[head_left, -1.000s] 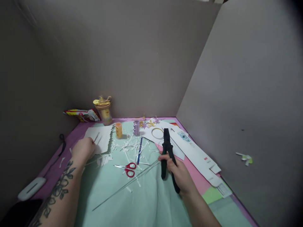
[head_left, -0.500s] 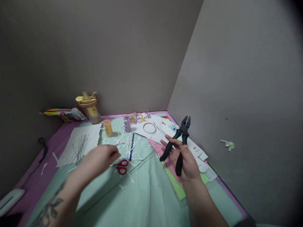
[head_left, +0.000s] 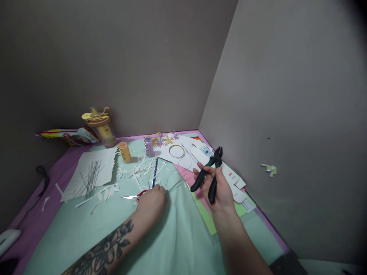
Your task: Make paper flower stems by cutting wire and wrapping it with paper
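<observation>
My right hand (head_left: 218, 190) holds black-and-green pliers (head_left: 210, 173) raised above the table, jaws pointing up and away, handles slightly apart. My left hand (head_left: 151, 202) rests knuckles-up on the mint green sheet (head_left: 120, 233), fingers curled down over the handles of the red scissors (head_left: 134, 196); whether it grips them is hidden. Thin metal wires (head_left: 174, 187) lie on the sheet just beyond that hand. A blue pencil (head_left: 155, 172) lies among white paper scraps.
White paper with several thin wires (head_left: 91, 172) lies at the left. An orange spool (head_left: 125, 151), a purple spool (head_left: 148, 146), a yellow-lidded bottle (head_left: 100, 126), a snack bag (head_left: 69, 135), a wire ring (head_left: 177, 151) and paper stars (head_left: 164, 140) stand at the back. Grey walls close in behind and right.
My left hand has left the white paper at the left and come down over the red scissors. My right hand lifted the pliers off the table and turned them jaws-up.
</observation>
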`<state>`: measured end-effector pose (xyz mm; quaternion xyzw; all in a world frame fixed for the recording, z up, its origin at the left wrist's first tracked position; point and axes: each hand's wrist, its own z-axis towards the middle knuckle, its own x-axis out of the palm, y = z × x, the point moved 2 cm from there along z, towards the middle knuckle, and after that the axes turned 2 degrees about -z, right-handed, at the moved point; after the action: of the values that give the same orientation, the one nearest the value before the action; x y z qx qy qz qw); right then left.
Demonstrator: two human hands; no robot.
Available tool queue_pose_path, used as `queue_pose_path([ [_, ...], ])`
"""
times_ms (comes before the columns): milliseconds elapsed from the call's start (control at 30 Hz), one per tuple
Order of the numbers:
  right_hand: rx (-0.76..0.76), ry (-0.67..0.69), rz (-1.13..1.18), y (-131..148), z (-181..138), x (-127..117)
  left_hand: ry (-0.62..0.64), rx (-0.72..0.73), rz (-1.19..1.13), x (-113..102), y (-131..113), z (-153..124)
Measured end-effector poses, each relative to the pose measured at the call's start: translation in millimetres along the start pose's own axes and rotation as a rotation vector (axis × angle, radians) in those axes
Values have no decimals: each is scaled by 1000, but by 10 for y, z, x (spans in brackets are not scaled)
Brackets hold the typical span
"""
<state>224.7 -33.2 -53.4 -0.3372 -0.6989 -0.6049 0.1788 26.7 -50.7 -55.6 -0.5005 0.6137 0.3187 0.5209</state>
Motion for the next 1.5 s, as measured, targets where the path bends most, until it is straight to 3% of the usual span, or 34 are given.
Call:
queue_pose_path([
  [167, 14, -23, -25, -36, 17, 0, 7, 51, 31, 36, -48, 69],
  [267, -3, -36, -25, -29, 31, -10, -30, 35, -54, -77, 18, 35],
  [467, 1, -86, 15, -26, 61, -55, -302, 81, -588, -510, 342, -43],
  [633, 48, -111, 40, -51, 69, -59, -407, -34, -1141, -714, 642, -118],
  [800, 85, -144, 64, -49, 55, -42, -626, -110, -1338, -897, 942, -301],
  [933, 80, -150, 63, -45, 51, -37, -836, -13, -1531, -1035, 1129, -481],
  [1100, 87, -204, 55, -46, 40, -11, -940, 90, -1633, -956, 1250, -600],
  [1300, 105, -214, 49, -65, 31, 39, -911, 108, -1711, -707, 1323, -670],
  [1500, 148, -249, 59, -33, -34, 111, -878, 94, -1668, -626, 1338, -688],
])
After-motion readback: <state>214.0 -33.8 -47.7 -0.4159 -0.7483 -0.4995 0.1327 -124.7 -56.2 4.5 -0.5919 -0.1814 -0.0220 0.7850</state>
